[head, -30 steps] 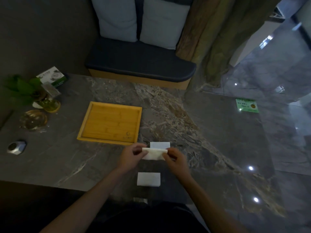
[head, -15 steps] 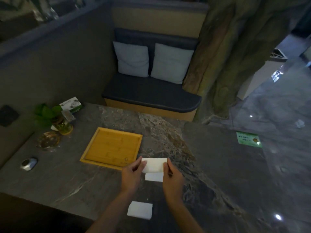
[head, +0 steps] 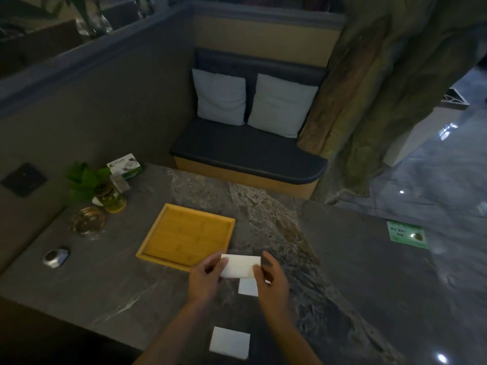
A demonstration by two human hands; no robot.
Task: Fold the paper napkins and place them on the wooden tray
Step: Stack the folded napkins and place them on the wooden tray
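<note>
A folded white paper napkin (head: 240,265) is held above the table, just off the near right corner of the wooden tray (head: 184,234). My left hand (head: 207,279) pinches its left end and my right hand (head: 271,279) pinches its right end. The tray holds nothing. A second white napkin (head: 247,287) lies flat on the table under my hands, partly hidden by my right hand. A third napkin (head: 229,342) lies near the table's front edge between my forearms.
At the table's left stand a small plant in a glass (head: 105,191), a glass ashtray (head: 87,222), a white-green box (head: 125,167) and a silver object (head: 55,257). A green card (head: 407,234) lies far right. A cushioned bench (head: 247,154) stands beyond the table.
The camera has tilted up, so everything sits lower in the frame. The napkin in both hands has gone from edge-on to its flat face showing, held closer to the tray's corner.
</note>
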